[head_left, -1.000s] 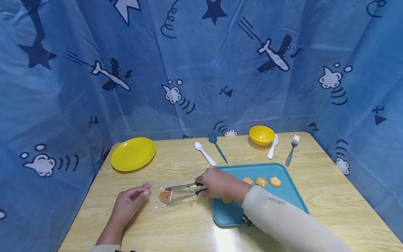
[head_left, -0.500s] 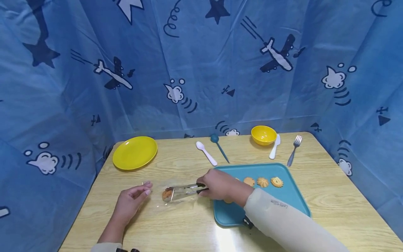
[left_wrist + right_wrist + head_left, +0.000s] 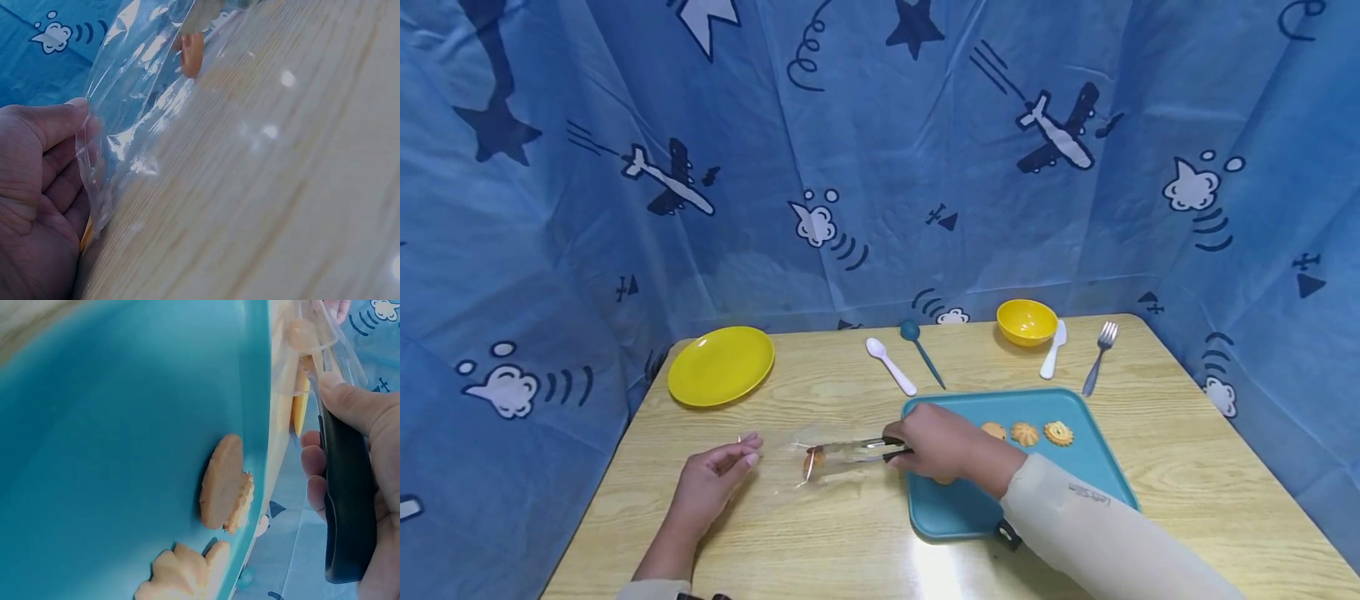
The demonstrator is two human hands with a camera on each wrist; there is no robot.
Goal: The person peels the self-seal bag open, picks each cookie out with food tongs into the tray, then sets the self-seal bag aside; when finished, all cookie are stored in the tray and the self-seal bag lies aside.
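A clear plastic bag (image 3: 782, 486) lies on its side over the table, left of the tray. At its far-left end, my left hand (image 3: 707, 479) pinches the film (image 3: 94, 162) between thumb and fingers. My right hand (image 3: 936, 442) grips metal tongs (image 3: 857, 450) by their black handle (image 3: 347, 500). The tong tips reach inside the bag. Between them is a brown cookie (image 3: 813, 465), seen through the film and standing on edge in the left wrist view. Under my right forearm, the teal tray (image 3: 955, 508) carries several more cookies, partly hidden by the arm.
A yellow plate (image 3: 721, 367) sits at the back left, a yellow bowl (image 3: 1026, 322) at the back right. Along the back lie a white spoon (image 3: 891, 367), a dark teal spoon (image 3: 922, 355), a white knife (image 3: 1052, 350) and a fork (image 3: 1101, 358). Patterned blue cloth (image 3: 880, 167) encloses the table.
My right hand has drawn the tongs a little to the right, and the cookie has shifted right with them and tipped onto its edge. My left hand stays almost in place.
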